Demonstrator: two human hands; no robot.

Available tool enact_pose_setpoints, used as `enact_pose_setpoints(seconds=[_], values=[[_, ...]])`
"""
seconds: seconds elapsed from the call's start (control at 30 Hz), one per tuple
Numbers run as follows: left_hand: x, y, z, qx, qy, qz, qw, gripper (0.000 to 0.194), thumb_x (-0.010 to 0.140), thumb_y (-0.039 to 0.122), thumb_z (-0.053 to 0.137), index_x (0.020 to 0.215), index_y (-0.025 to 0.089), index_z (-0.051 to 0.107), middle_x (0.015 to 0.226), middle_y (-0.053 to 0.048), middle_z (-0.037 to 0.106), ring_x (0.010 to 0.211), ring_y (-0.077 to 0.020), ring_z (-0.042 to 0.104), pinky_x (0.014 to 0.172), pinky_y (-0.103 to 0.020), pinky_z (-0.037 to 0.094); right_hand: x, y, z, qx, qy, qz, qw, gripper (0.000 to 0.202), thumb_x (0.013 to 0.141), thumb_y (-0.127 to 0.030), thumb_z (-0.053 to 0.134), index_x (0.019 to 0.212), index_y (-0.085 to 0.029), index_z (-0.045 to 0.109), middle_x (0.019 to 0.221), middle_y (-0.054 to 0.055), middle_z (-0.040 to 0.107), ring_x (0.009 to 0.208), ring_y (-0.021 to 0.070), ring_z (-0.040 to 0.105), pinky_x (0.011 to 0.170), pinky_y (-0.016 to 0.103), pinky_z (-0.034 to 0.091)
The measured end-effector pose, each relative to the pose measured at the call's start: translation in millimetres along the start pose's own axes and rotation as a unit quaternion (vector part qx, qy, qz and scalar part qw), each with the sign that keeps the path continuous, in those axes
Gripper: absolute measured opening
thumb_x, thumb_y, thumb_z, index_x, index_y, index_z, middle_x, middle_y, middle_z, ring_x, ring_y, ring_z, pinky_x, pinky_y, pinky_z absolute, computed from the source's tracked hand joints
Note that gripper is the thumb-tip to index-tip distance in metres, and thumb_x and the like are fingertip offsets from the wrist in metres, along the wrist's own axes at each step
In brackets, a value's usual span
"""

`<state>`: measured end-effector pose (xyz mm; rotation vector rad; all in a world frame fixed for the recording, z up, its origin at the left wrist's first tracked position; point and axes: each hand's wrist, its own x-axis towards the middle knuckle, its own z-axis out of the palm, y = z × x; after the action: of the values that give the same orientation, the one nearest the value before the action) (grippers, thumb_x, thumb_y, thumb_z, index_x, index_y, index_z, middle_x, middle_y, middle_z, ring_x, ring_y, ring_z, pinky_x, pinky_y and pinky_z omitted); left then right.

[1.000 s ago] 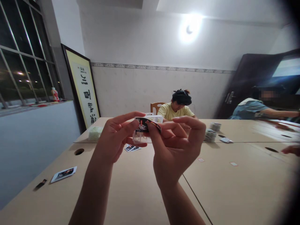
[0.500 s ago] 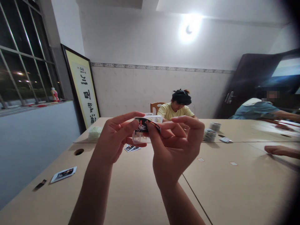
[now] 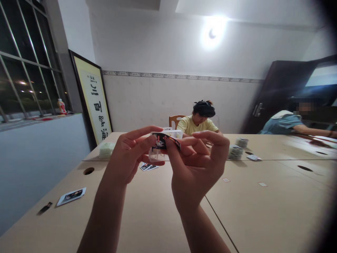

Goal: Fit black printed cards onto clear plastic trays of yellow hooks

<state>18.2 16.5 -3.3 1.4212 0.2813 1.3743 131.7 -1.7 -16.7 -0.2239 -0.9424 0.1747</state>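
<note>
Up in front of me, above the table, my left hand (image 3: 131,151) grips a small clear plastic box (image 3: 155,155) between thumb and fingers. A black printed sticker (image 3: 159,141) lies against the face of the box, its right part curling away. My left thumb presses the sticker's left end. My right hand (image 3: 198,158) pinches the sticker's right end with the thumb and bent fingers. The box's far side and some fingertips are hidden.
On the table (image 3: 147,218) lie a printed packet (image 3: 71,196), a black strip (image 3: 45,208) and some printed cards (image 3: 149,166). Stacked boxes (image 3: 236,152) stand at the right, more clear boxes (image 3: 105,150) at the left. Two people sit beyond, one in a yellow shirt (image 3: 196,125).
A co-worker's hand at the right edge has drawn back out of the near table area, baring a hole there. My hands, the box and the sticker have barely moved.
</note>
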Motion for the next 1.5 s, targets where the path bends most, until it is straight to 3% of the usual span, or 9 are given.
enact_pose_setpoints(seconds=[0.53,1.5], values=[[0.5,0.3,0.8,-0.001,0.005,-0.002,1.0,0.013,0.084,0.029,0.083,0.096,0.025,0.083,0.082,0.0,0.08,0.073,-0.0172,0.077,0.058,-0.028,0.069,-0.3,-0.4,-0.4,-0.043,-0.009,-0.002,0.999,0.036,0.075,-0.005,0.073,0.096,-0.026,0.053,0.067,-0.011,0.058,0.062,0.0092,0.069,0.061,0.023,0.065],[0.0,-1.8,5.8,0.043,0.067,-0.007,0.997,0.024,0.075,0.037,0.089,0.094,0.023,0.084,0.07,-0.002,0.071,0.061,-0.0162,0.069,0.058,-0.038,0.069,-0.8,1.8,-3.8,-0.035,-0.014,0.088,0.995,0.039,0.076,-0.015,0.074,0.099,-0.029,0.047,0.068,-0.012,0.061,0.051,0.0123,0.071,0.047,0.023,0.063]])
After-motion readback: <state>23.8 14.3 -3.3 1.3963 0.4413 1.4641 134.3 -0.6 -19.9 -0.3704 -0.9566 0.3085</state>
